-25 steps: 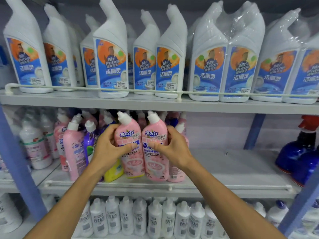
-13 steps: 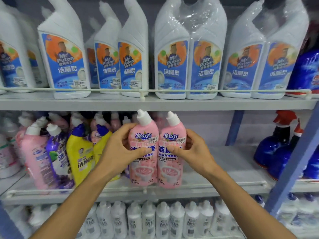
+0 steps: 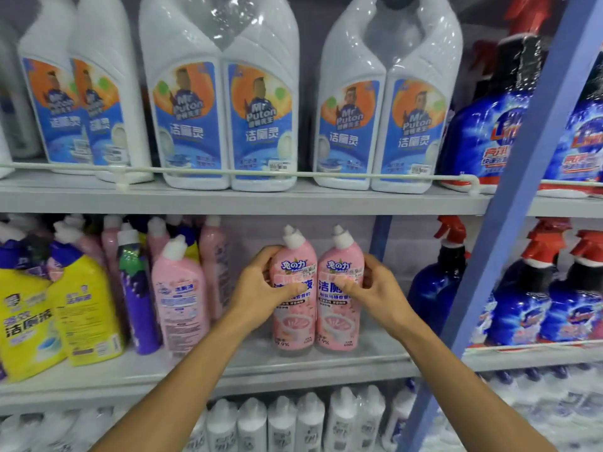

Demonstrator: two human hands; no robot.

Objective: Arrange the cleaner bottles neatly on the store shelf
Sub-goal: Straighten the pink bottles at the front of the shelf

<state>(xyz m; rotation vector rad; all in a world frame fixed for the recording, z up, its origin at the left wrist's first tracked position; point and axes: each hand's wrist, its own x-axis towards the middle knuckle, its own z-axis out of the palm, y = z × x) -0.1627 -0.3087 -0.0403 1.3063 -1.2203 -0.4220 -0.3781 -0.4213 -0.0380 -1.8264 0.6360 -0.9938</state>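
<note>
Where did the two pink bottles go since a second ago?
The pink bottles went right along the middle shelf, away from the yellow bottles, toward the blue spray bottle. The left hand and right hand still hold one each, side by side.

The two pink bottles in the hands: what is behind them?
Above their caps the pale back wall shows. Anything directly behind the two pink bottles is covered by them, the left hand and the right hand.

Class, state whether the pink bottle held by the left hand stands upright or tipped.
Upright: the pink bottle stands cap up, label level, gripped by the left hand.
</note>
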